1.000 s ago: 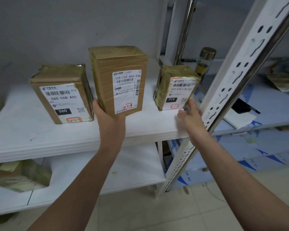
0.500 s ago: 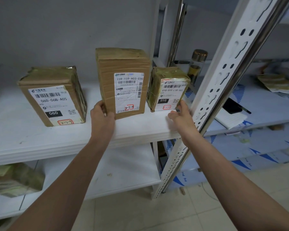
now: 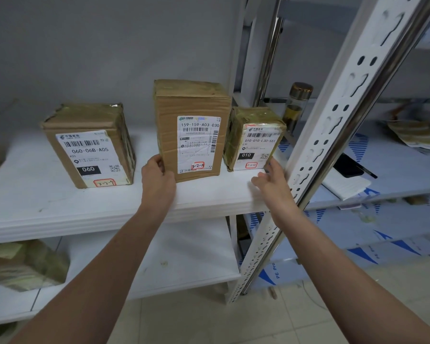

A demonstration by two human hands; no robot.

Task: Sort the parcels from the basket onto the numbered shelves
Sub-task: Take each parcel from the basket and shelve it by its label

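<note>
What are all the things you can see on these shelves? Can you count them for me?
upper shelf: one, white, bears three parcels
060 parcel: one, brown, left on the upper shelf
tall parcel: one, brown, middle, upright
010 parcel: one, brown under shiny tape, just right of the tall parcel
lower shelf: one, white, underneath
taped parcel: one, brown, far left on the lower shelf
post: one, white with slots, right of the parcels
bottle: one, clear with a gold cap, beyond the 010 parcel
flat packet: one, tan, far right
left hand: one, grips the tall parcel's lower left edge
right hand: one, open, by the 010 parcel's lower right corner
</note>
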